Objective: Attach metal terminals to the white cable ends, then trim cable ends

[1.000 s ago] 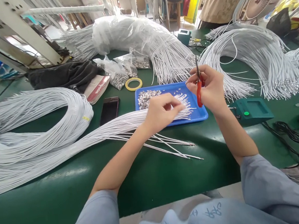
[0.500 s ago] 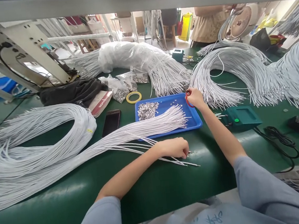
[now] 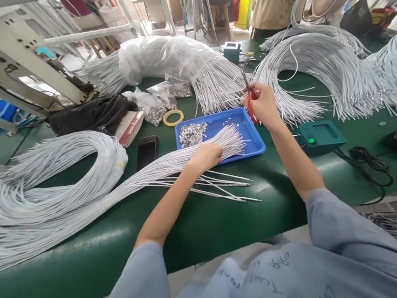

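Observation:
My right hand [image 3: 263, 105] is closed round a pair of red-handled scissors [image 3: 251, 106], whose dark blades point up and away beyond the blue tray's right corner. Fingers curled, my left hand [image 3: 206, 156] is closed on the near edge of a bundle of white cables [image 3: 165, 164]; its fingertips are partly hidden. The cable ends fan out over the blue tray [image 3: 258, 147]. Small metal terminals [image 3: 192, 134] lie heaped in the tray's left part. Several loose cables [image 3: 229, 194] lie on the green table in front of my left hand.
A phone [image 3: 147, 152], a yellow tape roll [image 3: 173, 118] and bags of metal parts [image 3: 155, 113] sit left of the tray. To the right are a green machine [image 3: 320, 137] and its black cord [image 3: 366, 161]. Large cable coils [image 3: 333, 56] lie behind; a co-worker [image 3: 272, 6] stands across the table.
My left hand has moved up and left from the loose cable ends onto the bundle. My right hand has lifted away from the tray's corner, and the scissors now point upward. The view has tilted down.

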`<action>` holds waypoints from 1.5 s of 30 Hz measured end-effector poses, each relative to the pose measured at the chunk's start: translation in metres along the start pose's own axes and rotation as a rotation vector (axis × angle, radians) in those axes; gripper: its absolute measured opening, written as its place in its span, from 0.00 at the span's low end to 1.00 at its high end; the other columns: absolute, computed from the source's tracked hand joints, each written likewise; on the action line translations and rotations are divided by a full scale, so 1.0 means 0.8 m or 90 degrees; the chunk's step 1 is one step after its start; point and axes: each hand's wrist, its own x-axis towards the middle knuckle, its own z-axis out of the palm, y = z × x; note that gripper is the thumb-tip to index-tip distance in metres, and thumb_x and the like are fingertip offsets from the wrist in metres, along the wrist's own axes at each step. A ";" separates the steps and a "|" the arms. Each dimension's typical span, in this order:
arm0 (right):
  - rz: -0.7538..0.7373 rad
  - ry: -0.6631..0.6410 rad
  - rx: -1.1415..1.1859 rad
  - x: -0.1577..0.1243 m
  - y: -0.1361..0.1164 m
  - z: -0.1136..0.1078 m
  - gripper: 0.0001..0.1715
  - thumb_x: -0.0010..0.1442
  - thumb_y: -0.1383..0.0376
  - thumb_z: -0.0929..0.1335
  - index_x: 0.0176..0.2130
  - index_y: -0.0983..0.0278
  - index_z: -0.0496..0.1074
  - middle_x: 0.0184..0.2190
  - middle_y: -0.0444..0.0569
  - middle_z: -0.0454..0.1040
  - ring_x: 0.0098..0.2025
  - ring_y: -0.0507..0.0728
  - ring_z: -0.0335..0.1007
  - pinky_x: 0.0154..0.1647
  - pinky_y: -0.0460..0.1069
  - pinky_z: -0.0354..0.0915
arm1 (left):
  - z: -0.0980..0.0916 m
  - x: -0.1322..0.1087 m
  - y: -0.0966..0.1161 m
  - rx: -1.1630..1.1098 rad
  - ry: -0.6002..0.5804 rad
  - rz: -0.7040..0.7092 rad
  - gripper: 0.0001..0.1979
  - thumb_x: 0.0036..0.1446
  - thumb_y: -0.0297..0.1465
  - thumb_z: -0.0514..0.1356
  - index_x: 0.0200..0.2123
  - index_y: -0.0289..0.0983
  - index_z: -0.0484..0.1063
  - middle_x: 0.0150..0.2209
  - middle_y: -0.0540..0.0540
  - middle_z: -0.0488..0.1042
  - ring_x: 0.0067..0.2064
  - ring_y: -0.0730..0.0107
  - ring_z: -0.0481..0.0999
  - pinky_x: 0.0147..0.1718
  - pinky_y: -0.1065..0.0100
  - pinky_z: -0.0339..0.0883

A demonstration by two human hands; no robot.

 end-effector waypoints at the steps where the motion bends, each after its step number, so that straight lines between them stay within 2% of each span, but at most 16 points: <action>1: -0.013 -0.003 0.021 -0.002 -0.003 -0.001 0.08 0.48 0.70 0.67 0.32 0.61 0.69 0.23 0.40 0.67 0.28 0.53 0.67 0.36 0.53 0.64 | 0.000 -0.001 0.001 -0.002 -0.004 0.003 0.09 0.58 0.29 0.57 0.34 0.35 0.78 0.39 0.41 0.80 0.43 0.57 0.78 0.38 0.66 0.64; 6: -0.055 -0.025 0.080 -0.014 -0.016 -0.002 0.05 0.50 0.67 0.69 0.32 0.59 0.69 0.21 0.39 0.65 0.26 0.51 0.65 0.31 0.51 0.64 | 0.006 -0.002 0.005 -0.010 -0.026 0.015 0.08 0.58 0.31 0.59 0.34 0.34 0.77 0.38 0.41 0.80 0.41 0.59 0.78 0.35 0.68 0.63; 12: -0.070 -0.026 0.094 -0.024 -0.026 -0.001 0.09 0.50 0.63 0.71 0.33 0.59 0.68 0.22 0.38 0.66 0.24 0.49 0.64 0.28 0.50 0.63 | 0.010 -0.002 0.004 -0.025 -0.021 0.044 0.08 0.57 0.26 0.55 0.32 0.34 0.75 0.38 0.40 0.78 0.42 0.58 0.77 0.36 0.67 0.63; 15: -0.078 -0.027 0.106 -0.025 -0.028 -0.001 0.10 0.51 0.60 0.72 0.33 0.58 0.67 0.22 0.38 0.65 0.24 0.49 0.64 0.27 0.49 0.63 | 0.001 -0.004 0.002 -0.057 0.009 0.041 0.10 0.58 0.25 0.53 0.35 0.34 0.75 0.38 0.40 0.78 0.41 0.59 0.77 0.36 0.67 0.64; 17: -0.078 -0.026 0.114 -0.026 -0.031 -0.002 0.12 0.51 0.58 0.72 0.33 0.58 0.67 0.21 0.38 0.64 0.24 0.50 0.64 0.26 0.49 0.63 | -0.008 -0.006 0.001 -0.151 0.045 0.052 0.11 0.60 0.27 0.52 0.36 0.34 0.75 0.33 0.43 0.78 0.36 0.64 0.77 0.35 0.68 0.65; 20: -0.066 -0.023 0.131 -0.030 -0.039 -0.004 0.14 0.49 0.58 0.74 0.33 0.59 0.68 0.21 0.38 0.66 0.24 0.50 0.66 0.27 0.50 0.63 | -0.018 -0.011 0.001 -0.360 0.117 0.082 0.14 0.63 0.34 0.53 0.31 0.35 0.75 0.23 0.49 0.73 0.26 0.72 0.73 0.31 0.71 0.65; 22: -0.063 -0.041 0.145 -0.035 -0.046 -0.004 0.14 0.48 0.59 0.74 0.33 0.59 0.68 0.22 0.38 0.69 0.26 0.51 0.67 0.29 0.51 0.65 | -0.022 -0.013 -0.001 -0.451 0.208 0.100 0.16 0.62 0.37 0.55 0.27 0.34 0.74 0.23 0.50 0.71 0.24 0.75 0.71 0.30 0.71 0.66; 25: -0.059 -0.084 0.170 -0.045 -0.054 0.003 0.12 0.49 0.63 0.73 0.35 0.59 0.69 0.25 0.39 0.73 0.29 0.51 0.72 0.34 0.51 0.69 | -0.027 -0.015 -0.008 -0.493 0.379 0.096 0.15 0.59 0.36 0.58 0.25 0.34 0.75 0.28 0.47 0.73 0.27 0.75 0.72 0.30 0.71 0.67; 27: -0.044 -0.096 0.190 -0.052 -0.055 0.012 0.13 0.48 0.64 0.72 0.36 0.59 0.69 0.27 0.39 0.76 0.32 0.52 0.74 0.35 0.51 0.70 | -0.031 -0.018 -0.013 -0.515 0.464 0.056 0.12 0.57 0.35 0.60 0.26 0.34 0.77 0.29 0.45 0.76 0.28 0.73 0.72 0.30 0.70 0.68; 30: -0.019 -0.111 0.219 -0.060 -0.052 0.028 0.15 0.48 0.62 0.73 0.37 0.60 0.69 0.28 0.40 0.77 0.32 0.52 0.74 0.34 0.51 0.70 | -0.039 -0.024 -0.017 -0.557 0.536 0.003 0.09 0.52 0.34 0.64 0.31 0.34 0.79 0.30 0.44 0.80 0.30 0.70 0.74 0.30 0.69 0.69; 32: 0.001 -0.133 0.242 -0.064 -0.050 0.037 0.18 0.47 0.59 0.75 0.37 0.60 0.69 0.28 0.40 0.77 0.31 0.52 0.75 0.33 0.50 0.70 | -0.044 -0.029 -0.017 -0.556 0.567 0.006 0.08 0.51 0.34 0.65 0.31 0.35 0.80 0.31 0.44 0.80 0.31 0.70 0.75 0.29 0.70 0.67; 37: 0.013 -0.158 0.286 -0.072 -0.051 0.047 0.22 0.44 0.55 0.77 0.36 0.59 0.69 0.28 0.40 0.77 0.33 0.53 0.77 0.34 0.50 0.71 | -0.049 -0.035 -0.012 -0.494 0.571 0.040 0.05 0.52 0.29 0.64 0.28 0.35 0.80 0.28 0.47 0.79 0.29 0.73 0.73 0.25 0.73 0.62; 45: 0.003 -0.194 0.285 -0.072 -0.046 0.051 0.20 0.46 0.57 0.76 0.35 0.59 0.67 0.25 0.38 0.75 0.34 0.53 0.77 0.33 0.49 0.72 | -0.046 -0.030 -0.011 -0.543 0.523 0.023 0.05 0.50 0.24 0.64 0.25 0.35 0.79 0.24 0.49 0.78 0.26 0.73 0.72 0.28 0.70 0.63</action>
